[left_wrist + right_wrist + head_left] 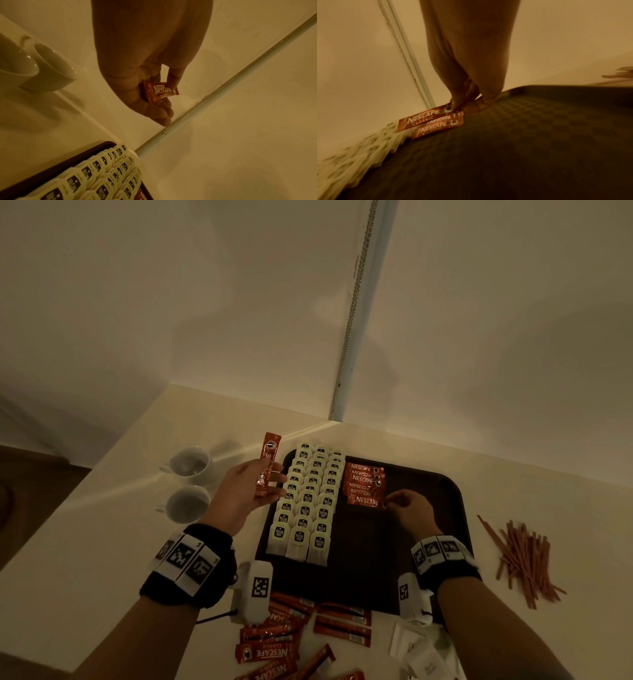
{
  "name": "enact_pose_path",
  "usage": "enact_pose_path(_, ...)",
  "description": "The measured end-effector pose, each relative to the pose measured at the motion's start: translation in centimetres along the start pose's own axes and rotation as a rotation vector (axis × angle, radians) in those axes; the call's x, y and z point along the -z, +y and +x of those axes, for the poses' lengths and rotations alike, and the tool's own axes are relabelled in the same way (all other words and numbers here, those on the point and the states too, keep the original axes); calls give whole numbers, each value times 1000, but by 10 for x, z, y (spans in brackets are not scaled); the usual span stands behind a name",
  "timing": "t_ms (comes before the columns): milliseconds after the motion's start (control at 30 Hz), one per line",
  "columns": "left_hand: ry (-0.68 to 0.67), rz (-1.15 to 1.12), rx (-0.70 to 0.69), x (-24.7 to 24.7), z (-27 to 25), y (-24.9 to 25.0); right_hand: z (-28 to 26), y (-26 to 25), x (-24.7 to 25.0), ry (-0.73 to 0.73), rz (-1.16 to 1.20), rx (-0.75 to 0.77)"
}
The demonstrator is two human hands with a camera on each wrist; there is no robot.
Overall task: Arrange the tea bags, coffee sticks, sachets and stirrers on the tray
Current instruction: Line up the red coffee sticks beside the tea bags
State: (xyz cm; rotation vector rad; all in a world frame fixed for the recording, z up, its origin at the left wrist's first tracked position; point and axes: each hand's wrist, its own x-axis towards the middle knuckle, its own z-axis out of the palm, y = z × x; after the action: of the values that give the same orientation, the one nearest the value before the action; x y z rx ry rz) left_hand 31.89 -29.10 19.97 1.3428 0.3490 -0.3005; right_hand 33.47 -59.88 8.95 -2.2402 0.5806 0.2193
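A dark tray [428,508] lies on the pale counter. Three rows of tea bags [308,501] fill its left side. Beside them sits a short stack of red coffee sticks [364,484]. My left hand [246,487] hovers over the tray's left edge and grips one coffee stick [268,463] upright; its printed end [160,92] shows between the fingers of that hand [150,102]. My right hand [390,503] is over the tray. It pinches the right end of the nearest stick [423,120] of the stack, with fingertips [458,106] at the end.
Two white cups [190,463] stand left of the tray. Several loose coffee sticks [281,642] and white sachets [421,652] lie at the front of the counter. A heap of brown stirrers [524,556] lies to the right. Walls close the back.
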Motion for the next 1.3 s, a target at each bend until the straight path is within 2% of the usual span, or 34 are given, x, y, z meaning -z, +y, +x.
enact_pose_path(233,-8,36,14,-6,4,-1,11,-5,-16,16,45,-99)
enact_pose_path(933,-17,52,38,-12,9,-4,22,-12,-23,53,15,-85)
enact_pose_path(1300,-78,148,4,-14,7,-7,24,-13,-23,41,1,-156)
